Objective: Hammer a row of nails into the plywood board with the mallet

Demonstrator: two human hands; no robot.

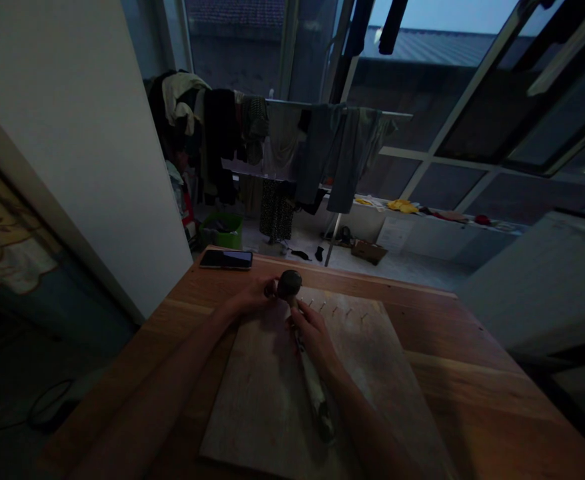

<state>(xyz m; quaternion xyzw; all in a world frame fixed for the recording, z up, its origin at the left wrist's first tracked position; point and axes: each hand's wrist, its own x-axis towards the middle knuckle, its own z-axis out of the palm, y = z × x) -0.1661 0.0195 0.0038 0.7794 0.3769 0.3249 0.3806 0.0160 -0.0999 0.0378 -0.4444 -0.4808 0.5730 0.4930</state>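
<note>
- Head view: the person's right hand is closed around the wooden handle of a hammer, gripping it nearer the head than the butt end.
- The hammer lies along the board, pointing away from the person. Its dark, rounded head is at the board's far edge and the butt of the handle reaches back toward the person.
- The left hand is at the far left part of the board, just beside the hammer head, with its fingers curled in toward the head. The light is too dim to tell whether it pinches anything.
- A row of small nails stands along the far edge of the board, to the right of the hammer head.
- The pale, worn board rests flat on a wooden table.
- A smartphone lies face up at the table's far left corner, well apart from both hands.
- Beyond the table, a drying rack hung with clothes stands before large windows, with a green basket on the floor beneath it.
</note>
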